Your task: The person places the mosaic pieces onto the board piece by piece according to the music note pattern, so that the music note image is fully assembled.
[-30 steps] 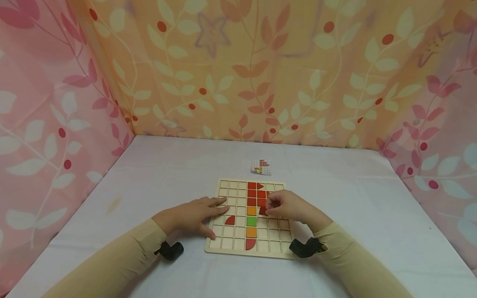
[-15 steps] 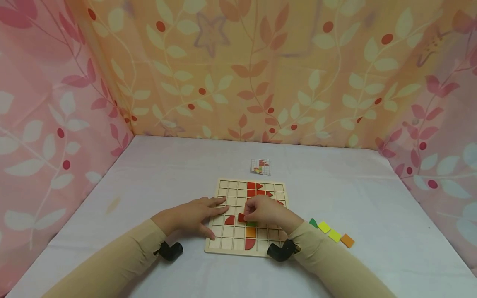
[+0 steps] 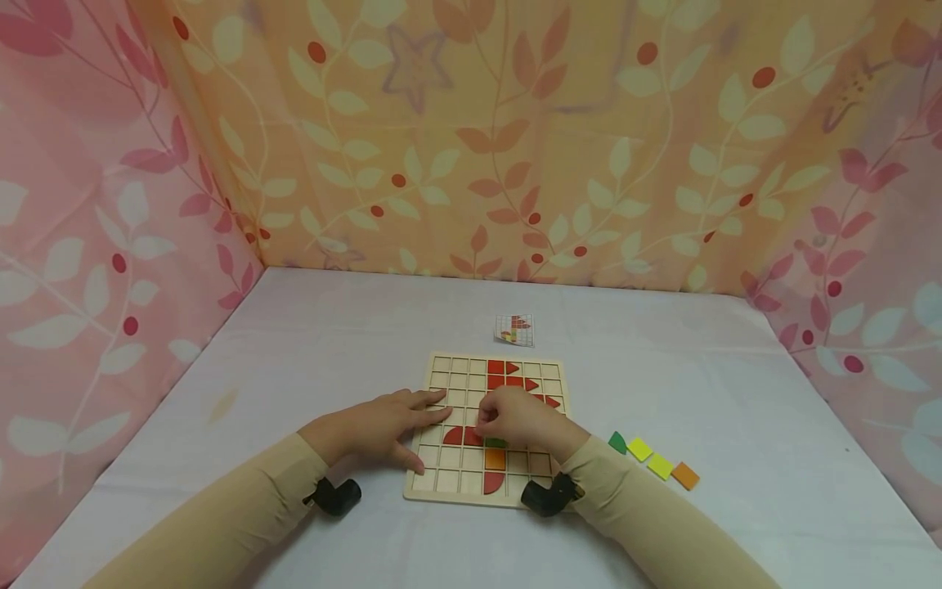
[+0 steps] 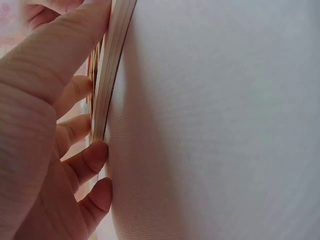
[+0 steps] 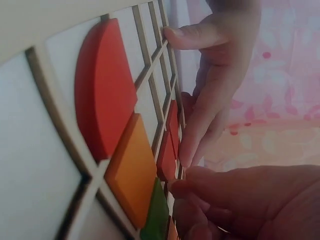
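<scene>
A wooden grid board (image 3: 450, 481) lies before me with coloured tiles set in its cells. My left hand (image 3: 371, 427) rests spread over the board's left edge, with fingers straight or slightly bent. My right hand (image 3: 524, 419) has its thumb and finger pinched at a red square tile (image 3: 472, 437). That square lies in a cell beside a red quarter-circle (image 3: 453, 435). An orange square (image 3: 495, 460) and another red quarter-circle (image 3: 494, 483) sit nearer me. A green square (image 5: 156, 215) shows in the right wrist view. The right hand hides part of the tile column.
A small printed pattern card (image 3: 514, 330) lies behind the board. Right of it are a green tile (image 3: 617, 442), yellow squares (image 3: 660, 466) and an orange square tile (image 3: 686, 476), loose on the white cloth (image 3: 751, 393). Patterned curtains (image 3: 471, 147) enclose the table's back and sides.
My right hand has moved left and slightly toward me with the red square, which now lies flat beside the quarter-circle. Loose tiles at the right came into sight. The left hand stays put.
</scene>
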Demonstrator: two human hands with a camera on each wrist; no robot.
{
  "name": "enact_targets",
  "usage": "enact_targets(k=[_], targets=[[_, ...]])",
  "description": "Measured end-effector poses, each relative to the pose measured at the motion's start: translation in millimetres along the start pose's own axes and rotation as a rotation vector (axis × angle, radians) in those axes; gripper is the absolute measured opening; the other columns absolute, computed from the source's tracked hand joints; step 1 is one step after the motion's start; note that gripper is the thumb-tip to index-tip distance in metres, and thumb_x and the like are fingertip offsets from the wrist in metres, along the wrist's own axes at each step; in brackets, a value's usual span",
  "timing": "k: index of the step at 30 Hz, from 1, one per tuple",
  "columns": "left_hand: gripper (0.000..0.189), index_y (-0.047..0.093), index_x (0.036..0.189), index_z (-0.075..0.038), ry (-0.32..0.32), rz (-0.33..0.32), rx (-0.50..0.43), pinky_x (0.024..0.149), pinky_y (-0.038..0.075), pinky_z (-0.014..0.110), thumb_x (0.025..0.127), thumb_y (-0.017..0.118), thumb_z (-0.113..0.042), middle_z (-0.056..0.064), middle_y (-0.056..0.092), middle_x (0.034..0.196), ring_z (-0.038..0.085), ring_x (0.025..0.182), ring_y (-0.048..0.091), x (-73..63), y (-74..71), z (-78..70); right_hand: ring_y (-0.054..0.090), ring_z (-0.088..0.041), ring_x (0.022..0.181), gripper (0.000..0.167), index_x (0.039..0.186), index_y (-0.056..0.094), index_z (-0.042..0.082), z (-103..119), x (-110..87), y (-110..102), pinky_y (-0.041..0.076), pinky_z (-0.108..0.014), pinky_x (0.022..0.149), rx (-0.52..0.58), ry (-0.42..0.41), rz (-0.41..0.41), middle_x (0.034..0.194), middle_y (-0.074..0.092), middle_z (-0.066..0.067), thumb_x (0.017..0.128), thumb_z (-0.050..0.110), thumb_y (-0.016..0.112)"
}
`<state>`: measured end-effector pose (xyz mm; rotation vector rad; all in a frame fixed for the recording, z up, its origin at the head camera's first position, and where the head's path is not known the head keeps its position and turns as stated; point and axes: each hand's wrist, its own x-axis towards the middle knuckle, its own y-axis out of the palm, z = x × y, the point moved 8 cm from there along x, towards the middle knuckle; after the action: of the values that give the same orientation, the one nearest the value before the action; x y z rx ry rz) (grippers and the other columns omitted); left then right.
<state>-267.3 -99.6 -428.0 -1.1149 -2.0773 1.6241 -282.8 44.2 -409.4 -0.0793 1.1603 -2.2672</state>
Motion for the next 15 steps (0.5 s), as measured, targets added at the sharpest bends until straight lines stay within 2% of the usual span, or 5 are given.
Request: enact_targets(k=[9, 15], targets=[[0.086, 0.025, 0.144, -0.035, -0.003, 0.000, -0.003, 0.104, 0.024, 0.051, 0.070, 0.057, -0.067, -0.007, 0.014, 0.152, 0.033, 0.136, 0.018, -0.4, -0.2, 0.1, 0.048, -0.011, 0.064, 0.013, 0.069, 0.064, 0.014, 4.2, 1.7, 0.6, 0.040, -0.025, 0.055, -0.040, -0.031, 0.004, 0.062, 0.053, 0.007, 0.081, 0.012, 0.067], [0.086, 0.024, 0.144, -0.035, -0.002, 0.002, 0.001, 0.104, 0.025, 0.050, 0.071, 0.057, -0.067, -0.007, 0.014, 0.152, 0.031, 0.136, 0.019, -0.2, -0.1, -0.3, 0.049, -0.011, 0.063, 0.012, 0.070, 0.065, 0.012, 5.8, -3.3, -16.3, 0.041, -0.026, 0.057, -0.043, -0.087, -0.031, 0.063, 0.054, 0.006, 0.081, 0.010, 0.067]])
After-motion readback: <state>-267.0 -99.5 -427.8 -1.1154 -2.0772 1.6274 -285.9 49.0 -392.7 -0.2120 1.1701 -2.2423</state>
